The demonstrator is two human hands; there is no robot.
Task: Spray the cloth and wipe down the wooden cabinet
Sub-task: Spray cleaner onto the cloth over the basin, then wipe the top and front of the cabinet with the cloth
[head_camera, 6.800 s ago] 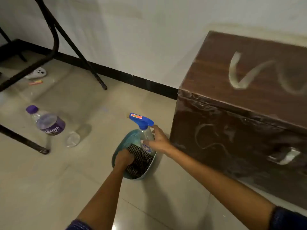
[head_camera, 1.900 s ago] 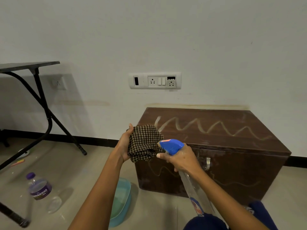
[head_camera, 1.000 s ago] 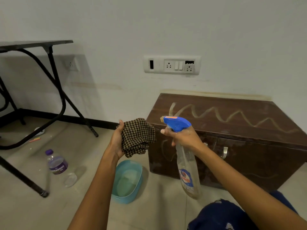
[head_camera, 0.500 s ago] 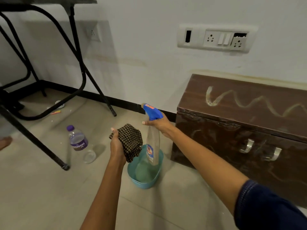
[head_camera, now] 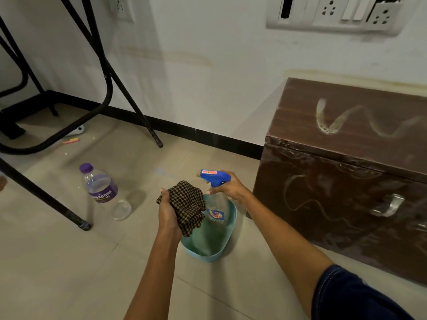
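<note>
The left hand point(head_camera: 168, 218) clutches the bunched cloth point(head_camera: 184, 205); the right hand point(head_camera: 230, 188) grips the sprayer point(head_camera: 216, 195). Both partly hide the near basin point(head_camera: 209, 247). The cabinet point(head_camera: 346, 176) is cut off right.

The basin point(head_camera: 227, 247) is set on the floor just left of the cabinet point(head_camera: 342, 181), which is placed against the wall. The cloth point(head_camera: 184, 206) and spray bottle point(head_camera: 216, 199) are held above the basin. A water bottle point(head_camera: 99, 188) is stood well left of the basin, beside a table leg point(head_camera: 41, 197).
</note>
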